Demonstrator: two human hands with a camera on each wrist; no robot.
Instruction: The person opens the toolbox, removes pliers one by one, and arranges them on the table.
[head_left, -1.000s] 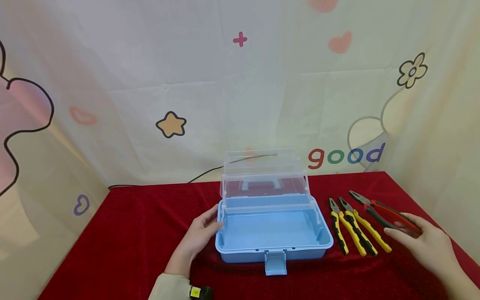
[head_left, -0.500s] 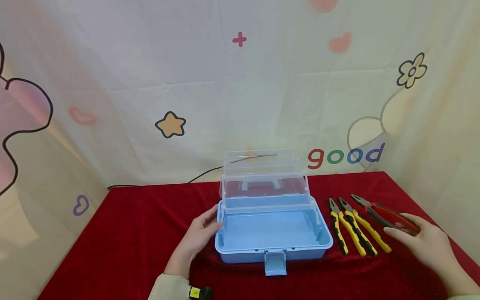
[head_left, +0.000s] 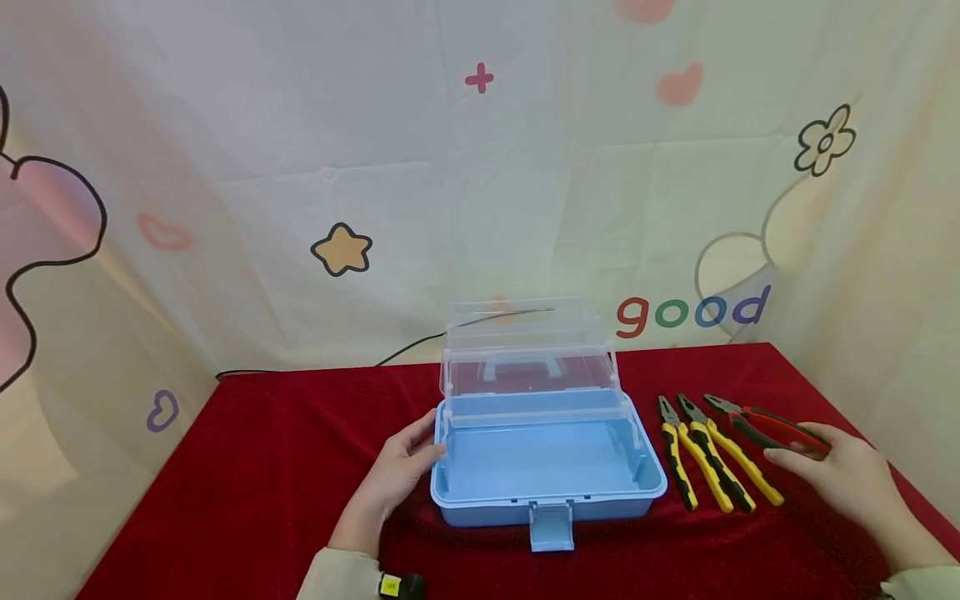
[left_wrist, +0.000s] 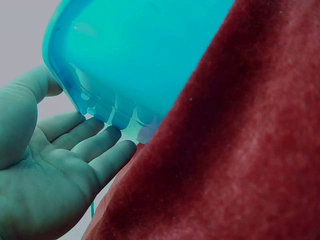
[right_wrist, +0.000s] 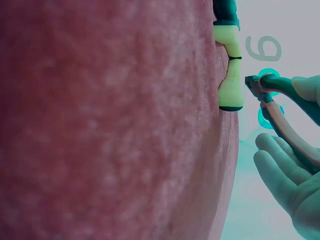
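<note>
My left hand is at the left wall of a light-blue plastic toolbox, its thumb over the rim. In the left wrist view, the nearly straight fingers touch the box's outer side. To the right, my right hand holds red-and-black pliers by their handles, metal nose pointing away and left. The right wrist view shows the thumb on one handle of these pliers, which stand spread. Two yellow-and-black pliers, one pair next to the box and another pair beside it, lie side by side.
The toolbox's clear lid and clear trays stand raised at its back. Its latch hangs down in front. Dark red cloth covers the table. A patterned curtain hangs behind, with a black cable along it.
The red-and-black pliers' nose has come down and slightly right, closer to the cloth, and my right hand has shifted a little left. My left hand and the toolbox have stayed in place.
</note>
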